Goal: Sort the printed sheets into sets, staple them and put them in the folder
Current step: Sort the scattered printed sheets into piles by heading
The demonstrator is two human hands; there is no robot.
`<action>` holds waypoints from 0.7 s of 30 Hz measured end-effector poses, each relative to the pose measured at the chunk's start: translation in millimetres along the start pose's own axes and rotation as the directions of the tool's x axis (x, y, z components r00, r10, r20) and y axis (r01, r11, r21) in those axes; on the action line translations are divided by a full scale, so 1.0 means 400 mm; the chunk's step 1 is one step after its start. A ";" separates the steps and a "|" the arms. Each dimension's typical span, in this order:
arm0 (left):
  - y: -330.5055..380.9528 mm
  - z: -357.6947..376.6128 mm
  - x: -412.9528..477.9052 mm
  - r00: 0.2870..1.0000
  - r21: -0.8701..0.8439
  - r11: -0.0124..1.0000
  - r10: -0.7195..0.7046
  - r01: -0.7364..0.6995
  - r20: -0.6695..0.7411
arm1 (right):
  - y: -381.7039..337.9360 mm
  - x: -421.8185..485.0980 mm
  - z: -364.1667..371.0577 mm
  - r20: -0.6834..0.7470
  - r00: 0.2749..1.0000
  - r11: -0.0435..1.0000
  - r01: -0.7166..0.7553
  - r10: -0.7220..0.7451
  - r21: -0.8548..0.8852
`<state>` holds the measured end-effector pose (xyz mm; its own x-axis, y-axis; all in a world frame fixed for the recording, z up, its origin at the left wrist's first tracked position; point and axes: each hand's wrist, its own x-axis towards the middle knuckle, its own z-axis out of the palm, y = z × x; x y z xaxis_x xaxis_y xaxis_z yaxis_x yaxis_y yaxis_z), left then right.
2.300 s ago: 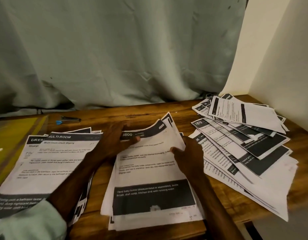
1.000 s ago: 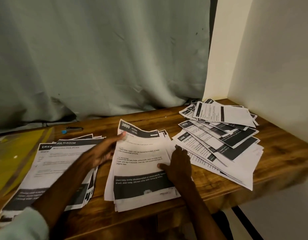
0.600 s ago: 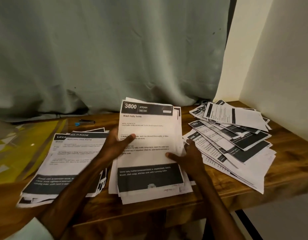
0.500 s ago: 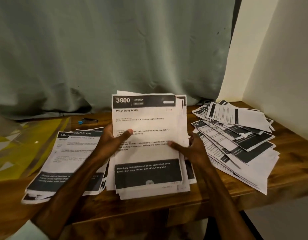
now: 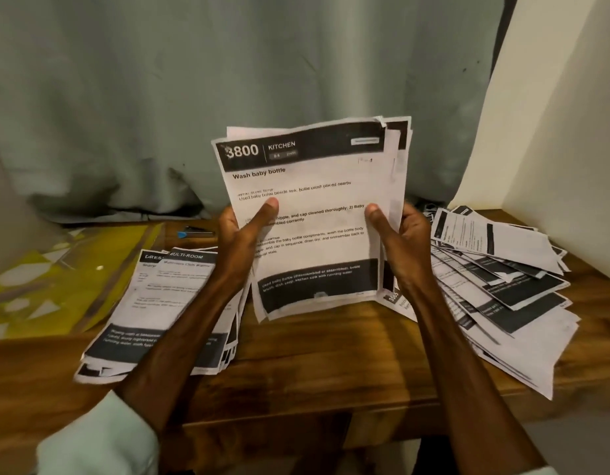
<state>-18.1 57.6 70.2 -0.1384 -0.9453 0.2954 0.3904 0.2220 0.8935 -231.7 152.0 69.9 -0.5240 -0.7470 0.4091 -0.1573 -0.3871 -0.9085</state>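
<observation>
So the person has a thick stack of white printed sheets with black header bands (image 5: 313,186) stood upright over the middle of the brown wooden surface (image 5: 331,347). The left hand (image 5: 241,241) and right hand (image 5: 403,245) each grip a side edge, thumbs on the front page. My guess is they're squaring the edges before stapling. Another sorted pile (image 5: 173,296) lies flat on the left and a messy fanned pile (image 5: 509,279) on the right. The yellow see-through plastic folder (image 5: 67,286) waits at far left, and a small blue-tipped tool (image 5: 193,232) sits behind, maybe the stapler, can't tell.
</observation>
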 end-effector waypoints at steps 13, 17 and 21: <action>-0.041 0.015 0.003 0.994 0.125 0.992 0.007 -0.020 0.106 | 0.047 -0.022 0.011 -0.050 0.999 1.000 -0.008 0.007 -0.024; -0.042 0.013 0.005 0.996 -0.073 0.997 0.013 -0.007 0.083 | 0.047 -0.023 0.018 -0.060 0.998 0.999 -0.031 0.034 0.040; -0.065 0.022 -0.014 0.995 -0.069 0.996 -0.041 0.047 0.091 | 0.057 -0.029 0.027 -0.040 0.998 0.999 -0.043 0.044 0.022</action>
<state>-35.3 59.2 48.2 -0.2368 -0.9277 0.2886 0.4455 0.1603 0.8808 -220.1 146.0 45.5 -0.5639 -0.7409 0.3648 -0.1162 -0.3661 -0.9233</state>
